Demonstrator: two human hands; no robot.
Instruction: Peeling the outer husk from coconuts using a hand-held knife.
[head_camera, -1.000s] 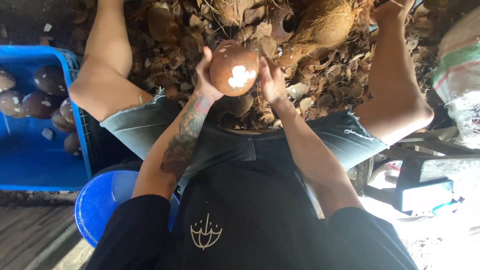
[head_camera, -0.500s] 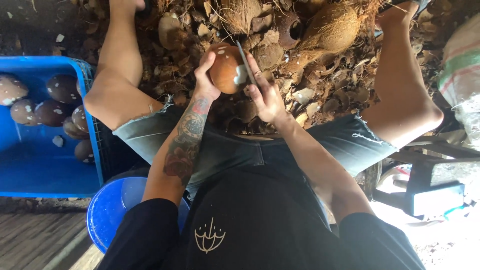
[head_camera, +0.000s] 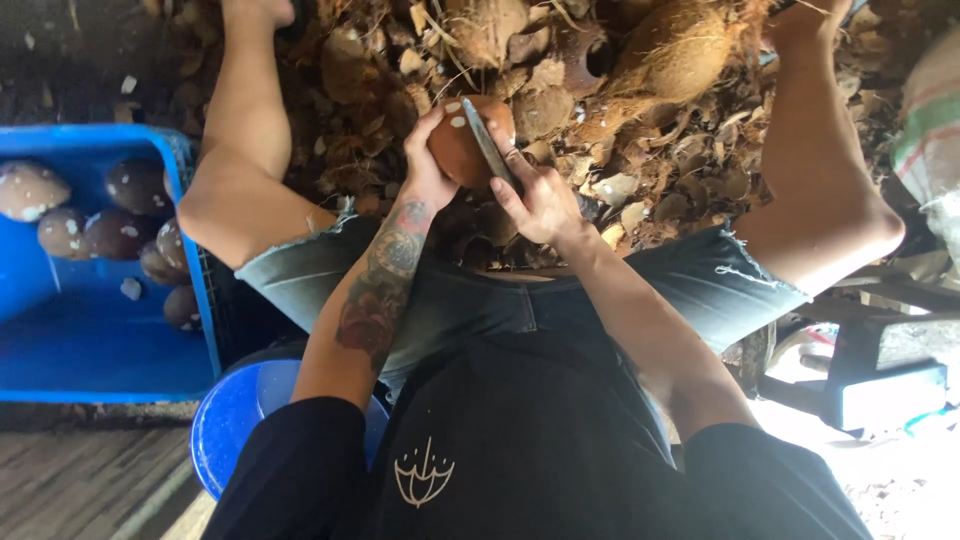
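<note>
My left hand (head_camera: 428, 165) cups a brown peeled coconut (head_camera: 458, 148) from the left side, held out in front of my lap. My right hand (head_camera: 538, 195) grips a knife (head_camera: 489, 145); its grey blade lies flat across the coconut's right face. The knife's handle is hidden inside my fingers. Small white spots show on the coconut's top. Both hands sit between my bare knees, above a heap of coconut husk.
A blue crate (head_camera: 95, 345) at the left holds several peeled brown coconuts (head_camera: 105, 232). A blue bucket (head_camera: 230, 430) stands by my left elbow. Husk scraps and whole husked coconuts (head_camera: 670, 55) cover the ground ahead. A sack (head_camera: 930, 130) lies at the right, with a low stool (head_camera: 880, 390) below it.
The coconut has been turned so its large white patch no longer faces me. The knife blade has come onto the coconut's right side and the hands have dropped slightly.
</note>
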